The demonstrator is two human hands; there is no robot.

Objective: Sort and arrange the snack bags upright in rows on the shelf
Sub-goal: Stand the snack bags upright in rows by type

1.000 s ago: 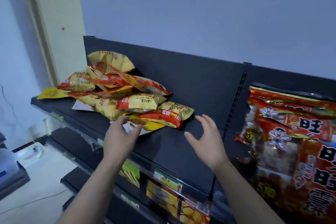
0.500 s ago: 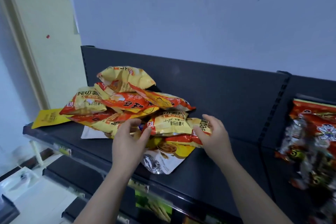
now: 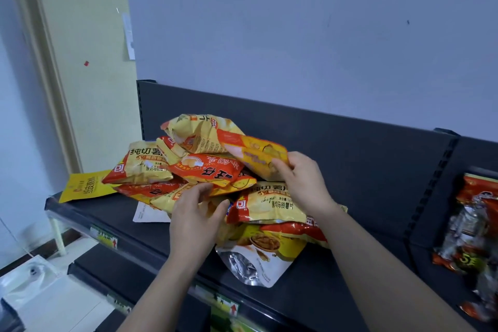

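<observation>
The right hand [image 3: 299, 178] has risen to grip the upper orange bag [image 3: 258, 153].

**Free room:** shelf [image 3: 350, 277], bare deck from the heap of snack bags [image 3: 204, 170] rightward to the slotted upright [image 3: 431, 197]. A bare front strip runs along the price rail [image 3: 107, 237], and there is open air above the heap.

**Obstacles:**
- The heap covers the deck's left half (bags flat, overlapping).
- A flat yellow packet [image 3: 86, 186] overhangs the left end.
- A silver-backed pouch [image 3: 256, 264] juts toward the front edge.
- The back panel [image 3: 323, 137] closes the rear.
- Red packs [image 3: 474, 224] fill the next bay.

**Heap's front taken:** the left grip [image 3: 196, 213] pinches a yellow bag [image 3: 167, 201]. The right grip [image 3: 301, 178] holds the top orange bag [image 3: 258, 153].
</observation>
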